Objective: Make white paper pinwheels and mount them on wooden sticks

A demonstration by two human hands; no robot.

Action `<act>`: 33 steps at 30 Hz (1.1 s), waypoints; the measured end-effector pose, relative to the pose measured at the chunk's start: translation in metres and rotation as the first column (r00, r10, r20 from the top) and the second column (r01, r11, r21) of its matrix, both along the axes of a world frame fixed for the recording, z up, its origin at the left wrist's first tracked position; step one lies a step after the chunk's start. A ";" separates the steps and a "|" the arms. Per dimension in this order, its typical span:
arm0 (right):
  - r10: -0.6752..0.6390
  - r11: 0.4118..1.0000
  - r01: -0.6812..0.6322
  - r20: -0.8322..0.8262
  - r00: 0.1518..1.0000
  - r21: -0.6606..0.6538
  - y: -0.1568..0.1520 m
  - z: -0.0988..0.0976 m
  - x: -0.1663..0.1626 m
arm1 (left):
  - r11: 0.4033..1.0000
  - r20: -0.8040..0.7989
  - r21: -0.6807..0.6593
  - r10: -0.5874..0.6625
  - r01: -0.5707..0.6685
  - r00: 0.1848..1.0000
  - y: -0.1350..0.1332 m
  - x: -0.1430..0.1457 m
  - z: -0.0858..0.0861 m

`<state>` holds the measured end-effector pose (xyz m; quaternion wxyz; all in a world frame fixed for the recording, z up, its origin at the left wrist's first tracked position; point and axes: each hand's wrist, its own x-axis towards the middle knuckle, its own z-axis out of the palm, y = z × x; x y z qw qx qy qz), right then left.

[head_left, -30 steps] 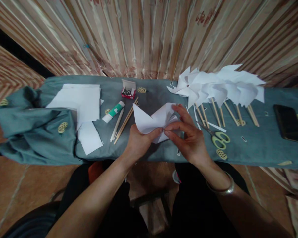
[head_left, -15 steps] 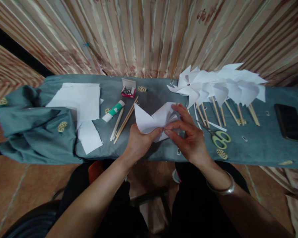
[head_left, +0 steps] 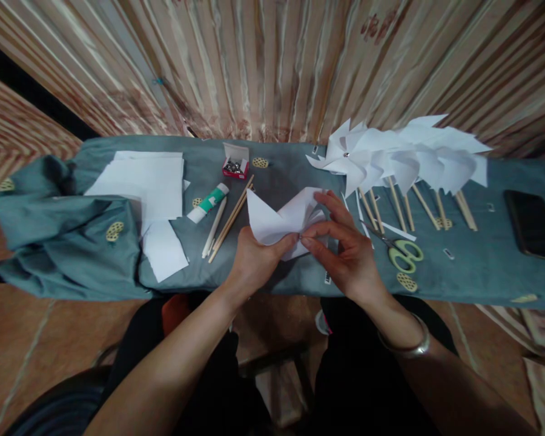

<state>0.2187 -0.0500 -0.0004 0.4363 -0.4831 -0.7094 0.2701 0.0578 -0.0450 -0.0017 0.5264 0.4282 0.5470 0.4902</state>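
1. Barely any movement since the earlier frame; slight view drift.
2. Grip: left hand (head_left: 254, 257) and right hand (head_left: 345, 248) clamped on folded paper (head_left: 272, 224), pinching its middle, above worktop (head_left: 472, 272).
3. Looks part-done, not visibly mounted.
4. Remaining: loose sticks (head_left: 232, 219), white sheets (head_left: 163, 181).
5. Done: mounted pinwheels (head_left: 402, 160).

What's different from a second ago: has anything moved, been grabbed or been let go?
No clear change beyond a slight shift of the camera's view; nothing was taken hold of or let go. The left hand and right hand still hold the bent white paper. The pinwheels, scissors and red box lie as before.
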 end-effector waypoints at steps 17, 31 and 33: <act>-0.042 0.991 0.031 -0.085 0.995 -0.128 0.001 -0.005 -0.002 | 0.997 -0.079 0.036 -0.071 0.074 0.994 -0.002 -0.006 -0.002; -0.151 0.981 0.134 -0.122 0.981 -0.138 0.002 -0.006 -0.006 | 0.996 -0.037 0.016 -0.083 0.084 0.996 0.000 -0.007 0.003; -0.189 0.975 0.168 -0.144 0.971 -0.147 0.002 -0.007 -0.006 | 0.996 -0.033 0.004 -0.089 0.089 0.995 0.000 -0.008 0.004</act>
